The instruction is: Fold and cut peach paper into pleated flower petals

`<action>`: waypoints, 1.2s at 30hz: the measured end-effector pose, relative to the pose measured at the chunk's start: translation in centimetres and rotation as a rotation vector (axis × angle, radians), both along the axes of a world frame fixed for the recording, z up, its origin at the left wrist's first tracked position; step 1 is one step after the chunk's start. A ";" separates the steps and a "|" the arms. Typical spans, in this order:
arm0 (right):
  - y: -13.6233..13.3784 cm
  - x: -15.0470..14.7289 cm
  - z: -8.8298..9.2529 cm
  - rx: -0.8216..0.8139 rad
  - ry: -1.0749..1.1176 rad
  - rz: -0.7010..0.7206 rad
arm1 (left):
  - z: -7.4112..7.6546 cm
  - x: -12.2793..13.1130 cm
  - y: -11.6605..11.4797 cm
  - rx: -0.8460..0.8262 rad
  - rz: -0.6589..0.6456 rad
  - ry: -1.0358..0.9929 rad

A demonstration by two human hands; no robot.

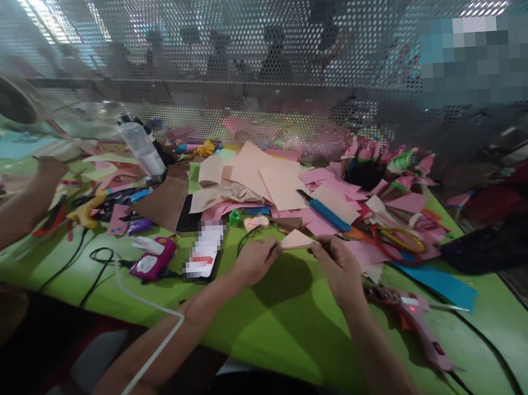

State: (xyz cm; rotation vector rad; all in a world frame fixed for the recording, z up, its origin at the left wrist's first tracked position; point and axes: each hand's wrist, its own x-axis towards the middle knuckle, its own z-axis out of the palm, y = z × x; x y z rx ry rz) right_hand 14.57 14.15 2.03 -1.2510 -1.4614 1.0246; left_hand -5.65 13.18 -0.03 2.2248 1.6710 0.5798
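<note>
The triangle of paper (297, 240), pale peach and apparently folded, is to the right of the phone (207, 248), held up over the green table (264, 340). The left hand (255, 262) has thumb and finger pinched on the corner nearer the phone; the right hand (342, 270) pinches the corner farther from it — both are closed on the one piece, which spans the gap between them. To do this well, I would grip lightly, hold the layers flush along the lower edge, and draw evenly from both corners so the thin sheet does not crease or skew. Behind the phone and to its right lie loose sheets (283, 187), with a blue cutter (329, 214) beside them, its tip angled away; knuckles should stay clear of it. Farthest right of the phone, a pink glue gun (417, 322) shows a red light and may be hot. A white cable (144, 368) crosses the left arm (195, 324) in front of the phone — it could snag. Left of the phone sits a purple box (167, 260); well beyond, a co-worker's arm (26, 197) reaches in.
</note>
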 end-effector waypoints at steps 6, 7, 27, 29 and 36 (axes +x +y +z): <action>0.2 -0.4 -0.4 0.038 0.068 0.027 | 0.2 0.2 0.0 -0.006 0.015 -0.010; 0.3 -0.4 -0.5 0.038 0.074 0.025 | 0.2 0.3 -0.1 -0.006 0.015 -0.020; 0.4 0.0 -1.2 -0.033 0.255 0.014 | 1.2 0.8 -0.4 -0.095 0.024 -0.228; 0.4 0.0 -1.1 -0.038 0.268 0.026 | 1.2 0.8 -0.4 -0.107 0.024 -0.229; 0.1 -0.2 -1.0 -0.059 0.277 0.058 | 1.3 0.8 -0.5 -0.104 0.021 -0.278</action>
